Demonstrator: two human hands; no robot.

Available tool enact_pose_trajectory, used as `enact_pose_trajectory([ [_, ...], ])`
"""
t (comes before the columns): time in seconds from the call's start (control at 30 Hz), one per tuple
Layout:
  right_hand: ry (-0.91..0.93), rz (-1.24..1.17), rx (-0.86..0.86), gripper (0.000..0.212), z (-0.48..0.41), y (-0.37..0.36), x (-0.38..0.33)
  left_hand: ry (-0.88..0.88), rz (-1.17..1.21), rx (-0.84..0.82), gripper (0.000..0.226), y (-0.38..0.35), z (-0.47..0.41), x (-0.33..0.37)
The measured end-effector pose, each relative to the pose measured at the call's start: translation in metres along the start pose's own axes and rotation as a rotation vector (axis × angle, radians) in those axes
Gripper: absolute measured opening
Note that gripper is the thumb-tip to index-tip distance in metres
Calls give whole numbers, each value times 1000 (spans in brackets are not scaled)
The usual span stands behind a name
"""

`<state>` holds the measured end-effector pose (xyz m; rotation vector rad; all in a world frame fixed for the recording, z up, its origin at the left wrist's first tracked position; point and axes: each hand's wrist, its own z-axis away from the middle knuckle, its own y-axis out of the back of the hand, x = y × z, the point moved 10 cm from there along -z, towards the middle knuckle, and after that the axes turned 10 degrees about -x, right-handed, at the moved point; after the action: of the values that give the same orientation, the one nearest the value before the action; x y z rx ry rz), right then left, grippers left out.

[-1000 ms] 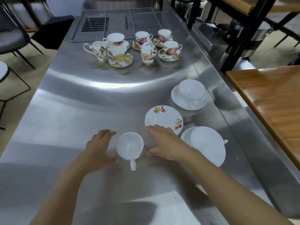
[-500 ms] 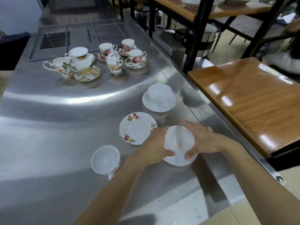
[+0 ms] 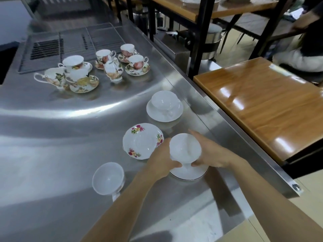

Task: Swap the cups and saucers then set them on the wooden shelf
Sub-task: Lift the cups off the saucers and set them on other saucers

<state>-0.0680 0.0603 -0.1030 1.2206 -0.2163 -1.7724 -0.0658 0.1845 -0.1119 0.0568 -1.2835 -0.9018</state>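
Note:
Both my hands hold a plain white cup (image 3: 185,147) just above a gold-rimmed white saucer (image 3: 189,174). My left hand (image 3: 161,162) grips its left side and my right hand (image 3: 212,153) its right side. To the left lies a flowered saucer (image 3: 142,140) with nothing on it. Another white cup (image 3: 108,180) stands alone on the steel counter (image 3: 52,154), nearer to me. A third white cup (image 3: 164,100) sits on a white saucer (image 3: 164,111) farther back. The wooden shelf (image 3: 262,102) is to the right, lower than the counter.
Several flowered cups and saucers (image 3: 138,64) and a small jug (image 3: 113,70) cluster at the back of the counter, before a metal grille (image 3: 66,44). A black-framed table (image 3: 209,7) and a seated person (image 3: 304,49) are at the far right.
My hands left the lone white cup at the near left and moved right, closing on the white cup over the gold-rimmed saucer and lifting it slightly. The view swung right.

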Motion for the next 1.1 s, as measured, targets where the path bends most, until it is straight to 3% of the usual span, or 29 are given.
enact_pose_trajectory([
  [0.13, 138, -39, 48, 82, 0, 16, -40, -50, 107, 104, 69, 37, 8, 4],
  [0.33, 224, -19, -2, 83, -37, 16, -102, -45, 228, 143, 73, 105, 20, -9],
  [0.53, 295, -6, 24, 77, -86, 5, -158, -27, 498, 271, 60, 161, 36, -56],
  [0.73, 252, -93, -6, 83, -119, -7, -168, -62, 720, 166, 64, 171, 36, -82],
  [0.9, 170, -182, -17, 76, -131, -9, -150, -101, 851, 62, 45, 162, 20, -82],
  [1.03, 153, -145, 16, 77, -128, -4, -128, -16, 777, 11, 25, 147, 2, -84],
  [1.1, 178, -145, 3, 68, -126, -5, -121, 77, 702, 19, 28, 141, -7, -90],
])
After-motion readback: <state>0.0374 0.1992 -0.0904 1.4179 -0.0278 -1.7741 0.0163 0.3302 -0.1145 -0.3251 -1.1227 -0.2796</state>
